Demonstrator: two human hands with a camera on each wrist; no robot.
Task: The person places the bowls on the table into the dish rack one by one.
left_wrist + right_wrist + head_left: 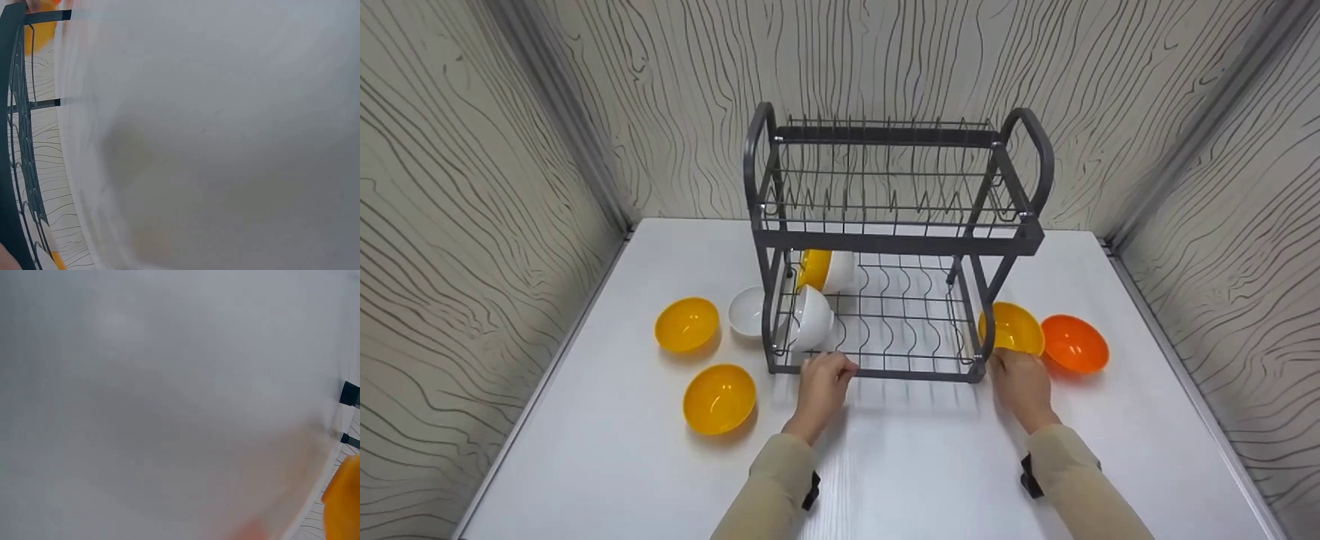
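A dark two-tier dish rack (896, 244) stands mid-table. My left hand (821, 386), fingers curled, grips its lower front rail; in the left wrist view a bit of finger (7, 260) meets that rail. At the rack's right front corner my right hand (1024, 386) holds a yellow bowl (1016, 330) by its near rim; the fingertips are hidden. That bowl's edge (344, 500) shows in the right wrist view. An orange bowl (1076, 345) lies just right of it. On the lower tier, a white bowl (814, 319) stands tilted in front of a yellow bowl (812, 270) and another white bowl (841, 271).
Left of the rack are a white bowl (745, 312), a yellow bowl (687, 325) and a nearer yellow bowl (720, 399). The rack's upper tier (885, 174) overhangs the lower one. Patterned walls (682, 97) enclose the white table (900, 465) at the back and sides.
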